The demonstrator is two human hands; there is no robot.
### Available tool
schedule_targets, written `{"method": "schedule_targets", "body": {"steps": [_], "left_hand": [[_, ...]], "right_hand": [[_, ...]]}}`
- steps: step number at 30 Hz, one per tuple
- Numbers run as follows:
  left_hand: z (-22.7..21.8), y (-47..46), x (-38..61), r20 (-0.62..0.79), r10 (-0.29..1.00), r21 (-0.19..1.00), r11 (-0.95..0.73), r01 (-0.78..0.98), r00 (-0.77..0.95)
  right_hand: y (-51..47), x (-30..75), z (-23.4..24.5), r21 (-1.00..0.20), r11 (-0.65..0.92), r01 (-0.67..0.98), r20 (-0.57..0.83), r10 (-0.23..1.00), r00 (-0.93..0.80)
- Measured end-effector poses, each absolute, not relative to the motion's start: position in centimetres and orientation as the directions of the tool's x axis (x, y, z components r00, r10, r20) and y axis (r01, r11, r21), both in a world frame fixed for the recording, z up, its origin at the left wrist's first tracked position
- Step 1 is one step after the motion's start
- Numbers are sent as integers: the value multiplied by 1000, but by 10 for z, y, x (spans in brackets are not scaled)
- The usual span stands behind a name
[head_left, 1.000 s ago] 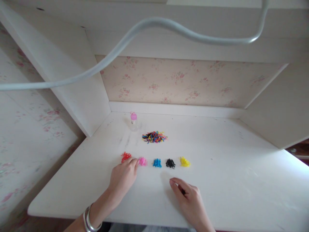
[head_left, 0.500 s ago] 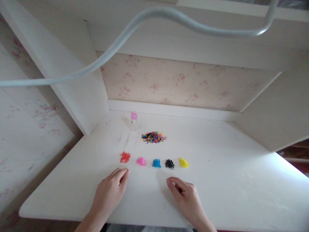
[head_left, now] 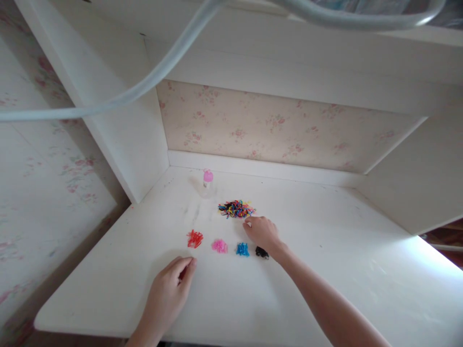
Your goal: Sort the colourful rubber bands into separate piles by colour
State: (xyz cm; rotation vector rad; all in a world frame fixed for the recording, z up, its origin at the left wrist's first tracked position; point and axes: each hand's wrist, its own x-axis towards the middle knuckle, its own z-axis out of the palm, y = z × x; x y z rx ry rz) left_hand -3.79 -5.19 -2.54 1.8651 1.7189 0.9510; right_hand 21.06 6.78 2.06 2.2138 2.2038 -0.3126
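A mixed pile of small rubber bands (head_left: 236,209) in several colours lies mid-table. My right hand (head_left: 262,231) is at its near right edge, thumb and forefinger curled together; anything between them is too small to make out. Nearer me is a row of sorted heaps: red rubber bands (head_left: 195,238), pink rubber bands (head_left: 219,246), blue rubber bands (head_left: 242,249) and black rubber bands (head_left: 262,252). My right wrist and forearm partly cover the black heap and hide the yellow one. My left hand (head_left: 171,284) rests closed on the table below the red heap, with nothing showing in it.
Behind the mixed pile stands a small clear bottle with a pink cap (head_left: 208,180). The white table (head_left: 347,270) is bounded by side panels and a papered back wall (head_left: 267,123). A pale, curved tube (head_left: 144,86) crosses the upper view.
My right hand has moved forward from below the heaps to the mixed pile, its arm now covering the yellow heap. The view has shifted slightly; my left hand stays by the red heap.
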Motion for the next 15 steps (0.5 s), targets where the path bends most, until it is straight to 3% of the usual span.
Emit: {"method": "schedule_targets", "body": {"steps": [15], "left_hand": [[-25, -51, -40, 132, 991, 721, -116, 683, 29]], "right_hand": [[81, 204, 5, -157, 15, 987, -102, 994, -32]]}}
